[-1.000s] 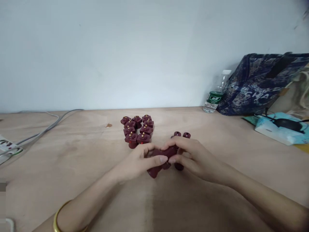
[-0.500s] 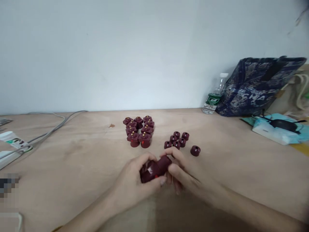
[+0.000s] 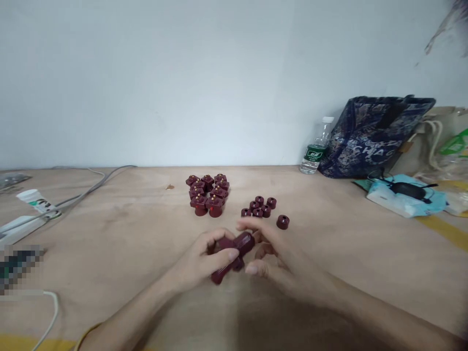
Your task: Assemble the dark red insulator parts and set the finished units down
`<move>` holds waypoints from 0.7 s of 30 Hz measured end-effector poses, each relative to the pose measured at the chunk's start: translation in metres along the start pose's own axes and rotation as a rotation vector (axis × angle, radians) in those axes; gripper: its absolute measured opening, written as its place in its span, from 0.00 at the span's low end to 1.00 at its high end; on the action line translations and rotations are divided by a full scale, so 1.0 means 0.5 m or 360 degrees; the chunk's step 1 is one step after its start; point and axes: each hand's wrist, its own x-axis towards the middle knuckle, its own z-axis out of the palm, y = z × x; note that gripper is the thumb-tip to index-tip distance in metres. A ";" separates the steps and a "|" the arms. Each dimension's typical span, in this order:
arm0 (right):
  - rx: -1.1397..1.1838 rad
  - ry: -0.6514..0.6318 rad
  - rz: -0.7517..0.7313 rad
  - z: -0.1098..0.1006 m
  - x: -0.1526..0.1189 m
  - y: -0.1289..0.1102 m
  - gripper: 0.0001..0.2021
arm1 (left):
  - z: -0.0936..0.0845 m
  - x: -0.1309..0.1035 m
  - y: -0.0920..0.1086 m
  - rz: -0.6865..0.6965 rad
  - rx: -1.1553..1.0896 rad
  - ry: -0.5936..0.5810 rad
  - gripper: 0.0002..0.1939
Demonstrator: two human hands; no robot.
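Observation:
My left hand (image 3: 204, 261) is closed around a dark maroon, glossy plastic part (image 3: 244, 242) with a cylindrical end and a flanged body. Part of it is hidden under my thumb and fingers. Close beside its right end, my right hand (image 3: 276, 258) has its fingers apart and curved; I cannot tell whether a fingertip touches the part. Beyond my hands stands a cluster of several maroon parts with brass-coloured tips (image 3: 215, 202). To the right of them lie several round maroon caps with centre holes (image 3: 266, 210), one cap (image 3: 282, 222) apart from the others.
A water bottle (image 3: 313, 153) and a dark patterned bag (image 3: 365, 141) stand against the wall at right. In front is a blue tissue pack (image 3: 405, 204) with black glasses (image 3: 407, 190) on it. Grey cables (image 3: 91, 187) and a white bottle (image 3: 38, 204) are at left.
The maroon part has turned in my left hand, its body now pointing toward me. My right fingers have come off its end and spread. The whole view has shifted slightly.

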 end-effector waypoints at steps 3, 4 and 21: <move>0.0082 0.0103 0.0327 0.001 0.012 0.013 0.07 | 0.024 0.014 0.005 0.0167 0.0495 0.0291 0.12; 0.0065 0.0102 0.0324 0.000 0.013 0.015 0.05 | 0.025 0.015 0.007 0.0157 0.0509 0.0267 0.11; 0.0043 0.0393 0.0588 0.061 0.026 0.031 0.08 | -0.052 0.007 -0.024 0.0246 0.0831 0.0064 0.15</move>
